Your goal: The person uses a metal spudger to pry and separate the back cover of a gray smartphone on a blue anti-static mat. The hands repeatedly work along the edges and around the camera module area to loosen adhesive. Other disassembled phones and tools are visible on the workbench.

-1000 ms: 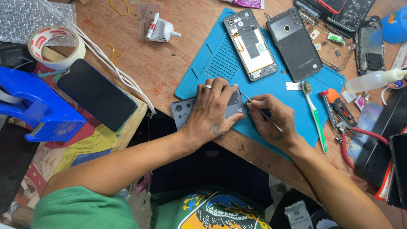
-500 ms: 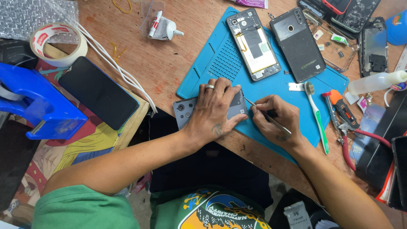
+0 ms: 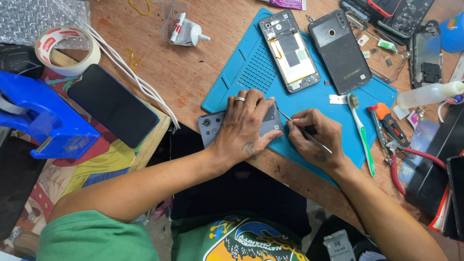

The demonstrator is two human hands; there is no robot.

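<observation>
At the near edge of the blue work mat [image 3: 251, 72], half on it and half overhanging the wooden surface [image 3: 193, 72], lies the grey phone [image 3: 211, 128], back side up, its camera end poking out to the left. Our left hand [image 3: 244, 128] lies flat across it, fingers spread, a ring on one finger, pressing it down. Our right hand [image 3: 314, 137] is pinched closed on a thin metal tool [image 3: 309, 137], tip set against the phone's right end, just beside the left thumb.

As to progress, we judge this an early stage: the grey phone looks closed up, with no parts lifted from it that we can see, though the left hand hides most of the body. What is left seems to be most of the opening.

Farther up the mat, an opened phone [image 3: 290, 50] lies with its battery and innards showing, and just beside it a dark back cover [image 3: 340, 50]. A green-handled toothbrush [image 3: 360, 133] lies to the right of the right hand, then red-handled cutters [image 3: 386, 130] and a white squeeze bottle [image 3: 427, 94].

Left of the mat: a black phone [image 3: 113, 104] face up, a white cable [image 3: 130, 72], a roll of tape [image 3: 65, 48], a blue tape dispenser [image 3: 38, 121].
</observation>
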